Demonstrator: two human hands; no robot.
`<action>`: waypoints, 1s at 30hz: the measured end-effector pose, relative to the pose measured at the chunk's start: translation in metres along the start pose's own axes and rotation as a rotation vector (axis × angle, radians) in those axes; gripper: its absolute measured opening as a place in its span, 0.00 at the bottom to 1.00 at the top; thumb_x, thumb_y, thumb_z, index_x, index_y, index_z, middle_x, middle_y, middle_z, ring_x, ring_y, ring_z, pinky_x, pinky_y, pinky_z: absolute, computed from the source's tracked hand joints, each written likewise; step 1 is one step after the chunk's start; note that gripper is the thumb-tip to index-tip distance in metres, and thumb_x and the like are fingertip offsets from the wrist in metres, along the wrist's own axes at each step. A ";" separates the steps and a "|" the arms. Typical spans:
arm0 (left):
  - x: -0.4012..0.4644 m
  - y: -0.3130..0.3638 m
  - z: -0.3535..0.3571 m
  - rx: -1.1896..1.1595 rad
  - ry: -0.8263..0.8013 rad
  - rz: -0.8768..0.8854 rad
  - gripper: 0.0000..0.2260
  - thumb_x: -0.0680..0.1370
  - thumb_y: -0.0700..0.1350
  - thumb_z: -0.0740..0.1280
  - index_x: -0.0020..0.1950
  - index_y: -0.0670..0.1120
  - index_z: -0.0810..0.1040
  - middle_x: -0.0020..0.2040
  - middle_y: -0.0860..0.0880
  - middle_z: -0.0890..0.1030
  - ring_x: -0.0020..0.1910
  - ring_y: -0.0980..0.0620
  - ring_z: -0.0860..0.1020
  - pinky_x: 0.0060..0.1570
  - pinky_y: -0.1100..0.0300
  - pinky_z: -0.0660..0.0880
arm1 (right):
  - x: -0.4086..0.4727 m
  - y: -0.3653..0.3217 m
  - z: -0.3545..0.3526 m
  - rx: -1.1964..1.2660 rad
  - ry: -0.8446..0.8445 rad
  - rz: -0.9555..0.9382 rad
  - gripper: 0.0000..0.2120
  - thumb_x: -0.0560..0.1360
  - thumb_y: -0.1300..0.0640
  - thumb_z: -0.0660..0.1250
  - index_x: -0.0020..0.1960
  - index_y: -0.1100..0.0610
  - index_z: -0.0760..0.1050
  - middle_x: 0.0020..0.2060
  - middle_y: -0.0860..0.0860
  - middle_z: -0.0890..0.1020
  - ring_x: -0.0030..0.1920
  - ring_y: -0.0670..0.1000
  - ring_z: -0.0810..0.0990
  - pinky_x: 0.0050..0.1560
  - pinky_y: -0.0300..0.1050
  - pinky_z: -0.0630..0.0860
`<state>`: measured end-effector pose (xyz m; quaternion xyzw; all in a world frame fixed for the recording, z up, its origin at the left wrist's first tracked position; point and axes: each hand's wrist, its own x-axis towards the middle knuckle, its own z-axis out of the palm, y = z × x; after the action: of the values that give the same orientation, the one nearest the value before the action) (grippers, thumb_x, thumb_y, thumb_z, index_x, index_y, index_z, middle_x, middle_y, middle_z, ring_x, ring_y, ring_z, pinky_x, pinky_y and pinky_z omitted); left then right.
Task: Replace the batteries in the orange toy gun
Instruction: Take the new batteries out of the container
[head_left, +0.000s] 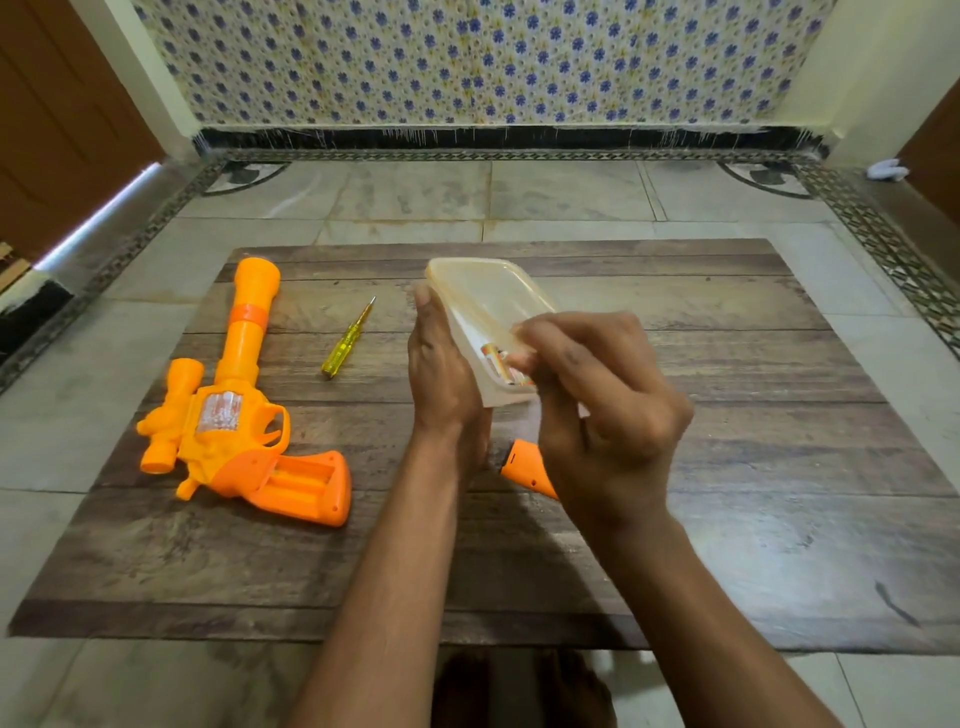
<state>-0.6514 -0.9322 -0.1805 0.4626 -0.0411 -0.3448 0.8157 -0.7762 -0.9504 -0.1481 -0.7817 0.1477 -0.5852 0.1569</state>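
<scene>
- 1 gun (236, 410) lies flat at the left of the board (727, 467), grip toward the person, battery bay open and facing up. Bay looks empty, so it's ready to load.
- 1 screwdriver (347, 340) is just right of the barrel, clear of both hands. Parked, likely done with the cover screw.
- Left hand (441, 379): fingers fairly straight, palm pressed flat against the left side of the box (488, 312). It props the box tilted off the board so the contents slide to the near corner.
- 1 translucent box, tilted, opening toward the right hand. Batteries (501, 364) sit at its low end; I count at least 2, exact number not clear through the plastic.
- Right hand (597, 405): fingers curled, tips at the box's near edge by the batteries. Probably pinching one out, but I can't tell if it actually has hold.
- 1 cover (524, 465) lies on the board beneath the right hand, partly hidden, kept near for refitting.
</scene>
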 end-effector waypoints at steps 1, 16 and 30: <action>-0.002 0.000 0.001 0.011 -0.015 -0.009 0.35 0.79 0.67 0.60 0.74 0.41 0.74 0.66 0.35 0.81 0.66 0.35 0.80 0.68 0.33 0.74 | 0.003 0.001 -0.001 -0.016 0.028 0.010 0.03 0.78 0.70 0.72 0.47 0.67 0.85 0.42 0.57 0.84 0.43 0.57 0.82 0.43 0.47 0.77; -0.019 0.006 0.007 0.355 -0.061 0.064 0.35 0.78 0.69 0.60 0.75 0.46 0.73 0.68 0.43 0.81 0.67 0.44 0.80 0.69 0.39 0.75 | 0.015 0.044 -0.022 -0.351 0.215 -0.025 0.07 0.81 0.65 0.70 0.49 0.69 0.84 0.41 0.58 0.86 0.42 0.53 0.85 0.56 0.25 0.69; -0.019 0.010 0.004 0.368 -0.098 -0.007 0.25 0.85 0.61 0.56 0.69 0.45 0.79 0.61 0.39 0.84 0.61 0.38 0.83 0.60 0.41 0.80 | 0.010 0.062 -0.027 -0.041 0.378 0.595 0.05 0.81 0.63 0.70 0.54 0.62 0.84 0.43 0.49 0.87 0.44 0.46 0.87 0.45 0.48 0.85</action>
<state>-0.6619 -0.9202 -0.1658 0.5869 -0.1414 -0.3563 0.7131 -0.8028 -1.0131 -0.1583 -0.5854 0.4072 -0.6451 0.2745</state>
